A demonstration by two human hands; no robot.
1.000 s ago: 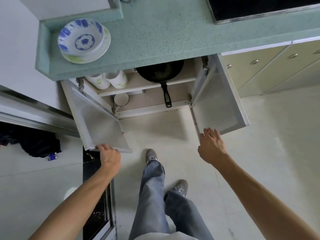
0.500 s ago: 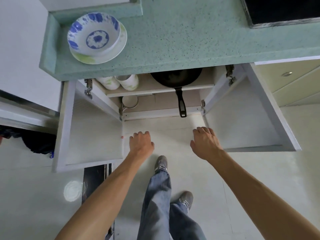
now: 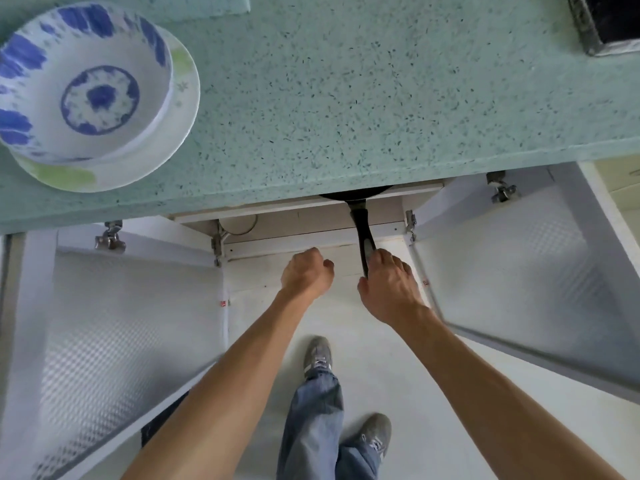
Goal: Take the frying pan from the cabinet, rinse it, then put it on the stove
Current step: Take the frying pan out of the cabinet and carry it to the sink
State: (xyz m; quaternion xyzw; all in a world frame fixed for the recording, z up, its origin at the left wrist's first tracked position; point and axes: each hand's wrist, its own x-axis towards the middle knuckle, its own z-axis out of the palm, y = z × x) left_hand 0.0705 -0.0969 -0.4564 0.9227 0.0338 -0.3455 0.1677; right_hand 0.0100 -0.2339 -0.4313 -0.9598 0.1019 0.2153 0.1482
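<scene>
Right grip (image 3: 389,287) closes around the black handle (image 3: 362,230) of the pan (image 3: 353,195), fingers wrapped over its end. Left grip (image 3: 306,271) loosely curled, empty, just beside the right, touching nothing. Pan sits on the upper shelf (image 3: 277,206) inside the cabinet, mostly hidden under the table (image 3: 346,98) edge, handle jutting out. Both doors (image 3: 114,323) swung wide. Blue-patterned bowl (image 3: 83,81) rests on a plate (image 3: 180,98) at table's left.

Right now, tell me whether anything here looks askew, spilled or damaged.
Nothing stands out. The blue-and-white patterned bowl sits upright on its plate, the speckled green countertop shows no spill, and the black frying pan lies flat on its shelf.
</scene>
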